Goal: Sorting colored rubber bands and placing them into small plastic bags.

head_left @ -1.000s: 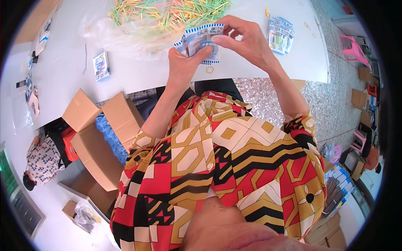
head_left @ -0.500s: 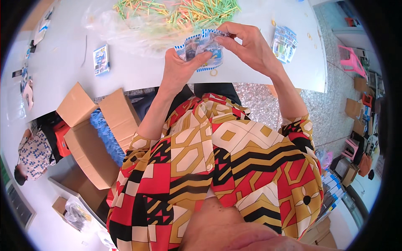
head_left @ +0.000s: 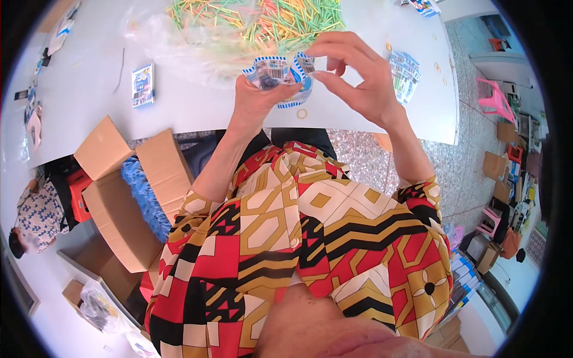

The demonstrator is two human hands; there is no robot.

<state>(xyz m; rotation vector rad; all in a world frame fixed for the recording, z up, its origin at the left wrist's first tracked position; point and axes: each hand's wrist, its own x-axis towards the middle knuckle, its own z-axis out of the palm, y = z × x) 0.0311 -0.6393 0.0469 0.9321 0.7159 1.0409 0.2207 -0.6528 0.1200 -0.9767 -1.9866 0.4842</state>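
Note:
My left hand pinches small blue-and-white printed packets above the near edge of the table. They fan apart at the top, and the thumb lies across their front. Close by on the right, my right hand has its thumb and forefinger apart beside the upper right corner of the packets. Whether a fingertip touches that corner is hard to see. A rubber band lies on the white table just below the packets.
Thin coloured sticks heap at the far side beside clear plastic film. One packet lies left, a packet stack right. An open cardboard box holding blue fluffy material stands left; another person is beyond.
My right thumb and fingers have spread and drawn back from the packets, which now stand apart at the top. My left hand still grips them. The view has shifted slightly.

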